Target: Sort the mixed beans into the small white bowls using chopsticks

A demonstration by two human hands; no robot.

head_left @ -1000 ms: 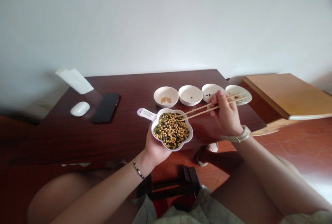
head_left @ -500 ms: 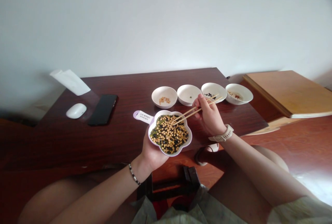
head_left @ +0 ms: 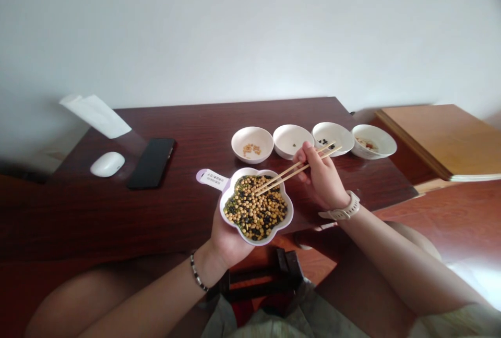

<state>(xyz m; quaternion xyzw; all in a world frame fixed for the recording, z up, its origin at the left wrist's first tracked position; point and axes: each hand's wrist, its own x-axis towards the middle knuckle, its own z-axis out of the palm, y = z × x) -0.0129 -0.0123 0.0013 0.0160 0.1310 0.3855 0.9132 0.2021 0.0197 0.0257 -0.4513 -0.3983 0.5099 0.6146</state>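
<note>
My left hand (head_left: 230,241) is closed around the underside of a flower-shaped bowl (head_left: 290,213), white inside with a lilac outside and a labelled handle pointing left. Mixed beans (head_left: 256,207) in yellow, black and green fill it. My right hand (head_left: 323,179) grips a pair of wooden chopsticks (head_left: 291,172), their tips among the beans. Whether a bean sits between the tips is too small to tell. Behind stand a white bowl with yellow beans (head_left: 251,149), a bowl with one small dark bean (head_left: 294,145), and a bowl with black beans (head_left: 324,144), partly behind my right hand.
At the right end of the row is a white bowl (head_left: 385,142) with pale and reddish pieces. A black phone (head_left: 152,163), a white rounded case (head_left: 107,164) and a folded white paper (head_left: 96,116) lie on the left of the dark table (head_left: 188,124). A wooden board (head_left: 450,140) stands at right.
The chopstick tips have shifted slightly left and down within the beans. My left hand keeps hold of the flower-shaped bowl. The view has moved a little, so the table things appear spread outward.
</note>
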